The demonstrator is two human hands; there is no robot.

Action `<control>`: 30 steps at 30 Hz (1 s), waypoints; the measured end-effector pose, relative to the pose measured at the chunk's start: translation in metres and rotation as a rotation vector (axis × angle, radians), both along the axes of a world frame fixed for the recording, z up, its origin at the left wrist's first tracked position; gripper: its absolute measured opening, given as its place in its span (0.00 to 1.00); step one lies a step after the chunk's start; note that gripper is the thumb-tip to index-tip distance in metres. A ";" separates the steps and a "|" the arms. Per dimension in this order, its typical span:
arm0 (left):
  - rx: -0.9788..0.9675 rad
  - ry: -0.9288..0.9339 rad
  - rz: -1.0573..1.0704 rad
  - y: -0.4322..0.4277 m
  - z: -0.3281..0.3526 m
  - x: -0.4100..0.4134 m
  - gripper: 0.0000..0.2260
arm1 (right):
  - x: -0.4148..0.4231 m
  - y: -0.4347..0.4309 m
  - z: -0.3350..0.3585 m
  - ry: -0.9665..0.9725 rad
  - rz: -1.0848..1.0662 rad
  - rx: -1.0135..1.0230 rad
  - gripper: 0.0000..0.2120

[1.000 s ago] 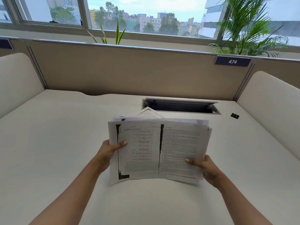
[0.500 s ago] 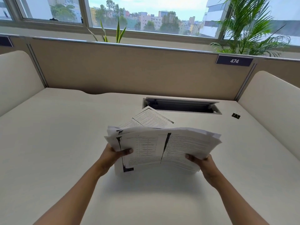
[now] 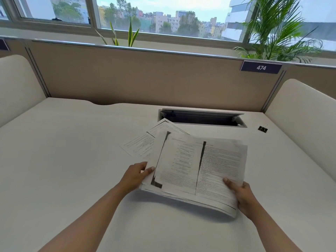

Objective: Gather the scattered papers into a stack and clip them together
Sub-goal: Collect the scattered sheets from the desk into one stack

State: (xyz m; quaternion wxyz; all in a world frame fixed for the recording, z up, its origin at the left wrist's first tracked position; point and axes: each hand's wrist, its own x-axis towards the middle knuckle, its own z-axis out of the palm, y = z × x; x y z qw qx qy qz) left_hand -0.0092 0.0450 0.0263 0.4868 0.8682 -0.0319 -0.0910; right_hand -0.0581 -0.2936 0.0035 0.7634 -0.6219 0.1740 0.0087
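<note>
Just below the centre of the frame, both hands hold a stack of papers [image 3: 200, 170] above the white surface [image 3: 63, 160]. The left hand [image 3: 135, 176] pinches its left edge with the thumb on top; the right hand [image 3: 242, 194] grips the lower right corner. A loose sheet [image 3: 143, 144] lies flat behind the stack, partly covered. A black binder clip [image 3: 263, 128] sits at centre right, well apart.

Office cubicle: white desk [image 3: 72, 160], beige partition [image 3: 145, 79], cable hatch [image 3: 201, 118], number plate 474 [image 3: 261, 67], city-view window [image 3: 181, 15].
</note>
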 end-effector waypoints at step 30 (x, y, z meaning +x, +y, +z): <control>0.989 0.012 -0.117 0.014 -0.019 0.009 0.27 | 0.001 -0.006 -0.014 0.018 -0.171 0.029 0.18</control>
